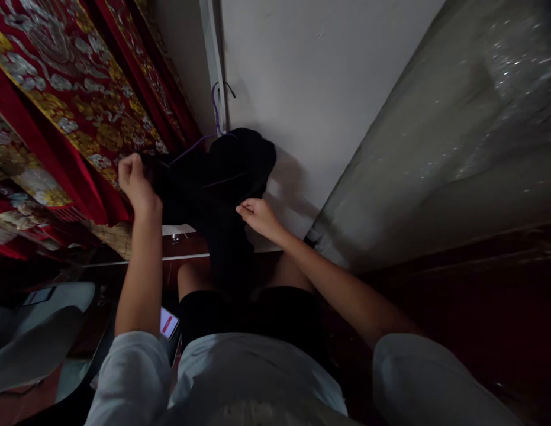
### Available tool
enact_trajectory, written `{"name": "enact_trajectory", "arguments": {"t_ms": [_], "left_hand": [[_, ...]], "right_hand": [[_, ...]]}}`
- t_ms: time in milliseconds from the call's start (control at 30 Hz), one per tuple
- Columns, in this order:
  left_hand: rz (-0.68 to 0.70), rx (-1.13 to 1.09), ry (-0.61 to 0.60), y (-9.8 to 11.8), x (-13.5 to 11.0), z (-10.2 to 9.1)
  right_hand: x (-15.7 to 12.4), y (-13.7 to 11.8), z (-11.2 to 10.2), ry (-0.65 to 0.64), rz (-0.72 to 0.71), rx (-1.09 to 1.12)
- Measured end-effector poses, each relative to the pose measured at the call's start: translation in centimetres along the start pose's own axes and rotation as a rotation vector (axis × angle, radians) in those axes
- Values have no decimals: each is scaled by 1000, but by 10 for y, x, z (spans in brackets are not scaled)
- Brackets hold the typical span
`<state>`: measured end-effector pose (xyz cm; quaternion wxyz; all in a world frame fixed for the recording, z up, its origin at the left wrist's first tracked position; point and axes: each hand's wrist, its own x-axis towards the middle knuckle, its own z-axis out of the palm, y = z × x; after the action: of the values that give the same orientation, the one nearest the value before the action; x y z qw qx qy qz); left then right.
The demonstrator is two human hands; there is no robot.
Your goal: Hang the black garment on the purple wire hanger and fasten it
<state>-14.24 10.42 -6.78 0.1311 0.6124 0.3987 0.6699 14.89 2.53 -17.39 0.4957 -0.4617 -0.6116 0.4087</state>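
Observation:
A black garment (217, 177) hangs on a purple hanger (216, 112) against a white wall. My left hand (135, 180) is closed on the garment's left edge, raised at about hanger height. My right hand (256, 216) pinches the cloth lower down on the right side. The garment's lower part drops in front of my legs and merges with my dark shorts.
A red and gold embroidered cloth (75, 83) hangs at the left. A grey glittery curtain (457, 136) fills the right. A phone with a lit screen (168, 324) lies by my left thigh. A pale chair or cushion (39, 331) sits at the lower left.

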Motion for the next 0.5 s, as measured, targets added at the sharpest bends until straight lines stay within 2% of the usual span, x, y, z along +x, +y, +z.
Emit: {"name": "enact_trajectory", "arguments": {"t_ms": [67,133,233,300,367,433,500], "left_hand": [[-163,-34,44,-27,-16,-18],[-259,-42,12,-45,-49,-26],[-408,-29,-320,-56,-106,-29],[-469,-22,-546,-55,-134,-29],[-484,-20,-667,-47,-146,-28],[-473,-27,-697,-31,-147,-23],[-452,-58,-662,-9,-140,-11]], "right_hand": [[-7,8,-5,-37,-24,-4],[-11,14,-10,-74,-31,-5],[-9,23,-18,-73,37,45],[-6,28,-22,-59,67,79],[-3,32,-24,-69,70,96],[-1,33,-24,-62,63,99],[-2,29,-22,-10,14,90]]}}
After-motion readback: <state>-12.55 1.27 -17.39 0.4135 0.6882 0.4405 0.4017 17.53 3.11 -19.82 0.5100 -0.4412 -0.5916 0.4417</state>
